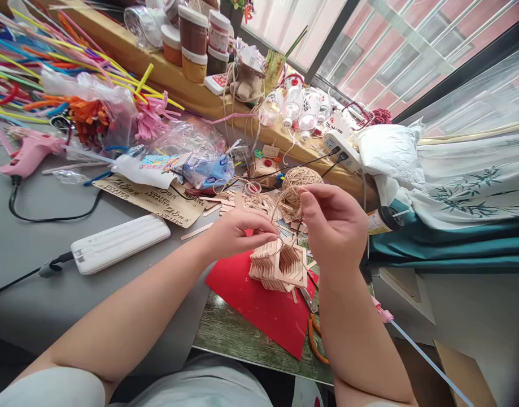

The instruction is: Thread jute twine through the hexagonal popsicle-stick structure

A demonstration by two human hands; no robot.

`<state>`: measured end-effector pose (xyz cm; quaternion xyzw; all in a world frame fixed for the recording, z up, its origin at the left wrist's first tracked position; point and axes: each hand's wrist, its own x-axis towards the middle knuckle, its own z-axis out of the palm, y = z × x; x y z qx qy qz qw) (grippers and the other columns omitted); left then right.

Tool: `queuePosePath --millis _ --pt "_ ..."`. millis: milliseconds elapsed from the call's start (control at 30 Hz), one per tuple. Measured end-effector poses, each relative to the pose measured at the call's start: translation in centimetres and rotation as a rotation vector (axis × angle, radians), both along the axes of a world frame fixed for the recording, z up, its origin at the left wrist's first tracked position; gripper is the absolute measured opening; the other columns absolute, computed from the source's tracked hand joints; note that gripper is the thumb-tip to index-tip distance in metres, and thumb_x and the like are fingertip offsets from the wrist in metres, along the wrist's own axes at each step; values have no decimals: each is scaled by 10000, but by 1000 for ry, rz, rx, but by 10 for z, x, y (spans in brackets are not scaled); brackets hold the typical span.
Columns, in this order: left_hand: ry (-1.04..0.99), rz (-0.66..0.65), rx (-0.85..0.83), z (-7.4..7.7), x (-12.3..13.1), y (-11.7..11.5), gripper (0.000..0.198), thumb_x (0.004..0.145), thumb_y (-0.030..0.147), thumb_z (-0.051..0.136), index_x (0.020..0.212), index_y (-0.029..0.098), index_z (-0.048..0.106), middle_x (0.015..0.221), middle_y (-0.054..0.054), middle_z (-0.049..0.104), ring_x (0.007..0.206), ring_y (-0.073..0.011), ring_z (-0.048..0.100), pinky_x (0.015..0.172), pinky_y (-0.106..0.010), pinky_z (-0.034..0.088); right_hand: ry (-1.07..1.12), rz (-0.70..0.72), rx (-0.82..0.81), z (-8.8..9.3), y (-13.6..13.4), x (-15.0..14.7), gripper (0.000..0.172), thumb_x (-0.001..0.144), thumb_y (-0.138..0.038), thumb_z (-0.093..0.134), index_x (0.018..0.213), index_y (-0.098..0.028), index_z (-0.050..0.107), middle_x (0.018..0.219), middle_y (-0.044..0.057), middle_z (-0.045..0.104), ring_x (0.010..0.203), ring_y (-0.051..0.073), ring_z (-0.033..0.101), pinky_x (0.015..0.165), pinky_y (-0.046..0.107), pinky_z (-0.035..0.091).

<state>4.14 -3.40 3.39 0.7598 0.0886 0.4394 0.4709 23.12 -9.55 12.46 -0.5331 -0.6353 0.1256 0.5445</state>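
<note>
A small structure of stacked wooden craft sticks hangs just above a red sheet. My left hand is closed in a pinch on a thin twine at the structure's top. My right hand is also closed, pinching the same twine a little higher, close to a ball of twine behind it. The twine runs up from the structure between both hands.
Loose wooden sticks lie behind the hands. A white power bank and a pink glue gun are at the left. Orange-handled scissors lie by the red sheet. Pipe cleaners, jars and bottles crowd the wooden ledge.
</note>
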Motion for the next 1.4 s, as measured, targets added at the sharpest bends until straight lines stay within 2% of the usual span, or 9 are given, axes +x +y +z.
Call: queuePosePath --millis 67,133,200,300,400,600,1067,1200,1400 --pt "-6 30 -6 1 0 0 162 1036 298 724 989 187 833 1000 -90 842 917 -182 784 862 -302 616 -341 -214 233 -16 -10 16 252 994 -377 758 1224 -274 770 1158 103 735 1104 289 696 960 493 593" --pt "-26 58 -14 1 0 1 179 1038 314 721 966 188 824 1000 -91 844 913 -186 786 859 -307 620 -499 -277 329 -34 -24 29 342 964 -301 783 1302 -274 741 1259 129 721 1223 332 671 1059 556 558" --pt "-38 82 -12 1 0 1 193 1039 331 719 946 193 816 999 -89 845 917 -189 787 865 -311 622 -499 -133 224 -50 -38 33 287 979 -245 750 1264 -279 755 1164 108 757 1108 298 714 999 503 583" --pt "-40 100 1 0 0 1 203 1043 346 710 945 200 811 1007 -86 843 939 -191 785 883 -317 616 -364 83 -164 -64 -44 28 202 1065 -272 637 1207 -303 778 1112 68 796 1006 249 738 921 420 577" --pt "-33 76 8 0 0 0 206 1049 350 700 955 202 807 1020 -92 841 952 -197 780 914 -333 610 -253 184 -396 -62 -31 22 172 1066 -373 657 1104 -304 810 1113 52 802 1034 245 725 929 397 543" --pt "-36 79 22 1 -1 -1 194 1048 331 705 942 202 804 1017 -92 839 935 -189 780 886 -315 603 -281 386 -475 -63 -2 23 231 1036 -485 701 1051 -304 844 1013 35 791 999 250 684 929 388 496" --pt "-73 115 81 -3 -2 3 156 1035 309 708 966 214 810 1081 -106 808 1087 -217 763 1009 -361 593 136 230 -473 -74 -5 18 249 921 -499 843 1012 -268 845 998 44 835 883 220 732 854 372 592" --pt "-81 129 122 -3 -2 4 141 1029 264 705 945 207 803 1056 -99 803 1086 -210 762 1006 -353 589 158 207 -451 -81 -3 13 280 909 -534 842 955 -259 823 996 51 825 829 211 720 815 371 604" --pt "-60 173 132 -5 -3 6 136 1028 283 701 976 212 805 1119 -110 789 1145 -226 744 1038 -374 579 81 177 -411 -80 -2 10 215 962 -466 800 1027 -264 828 1015 47 809 934 219 722 922 379 574"
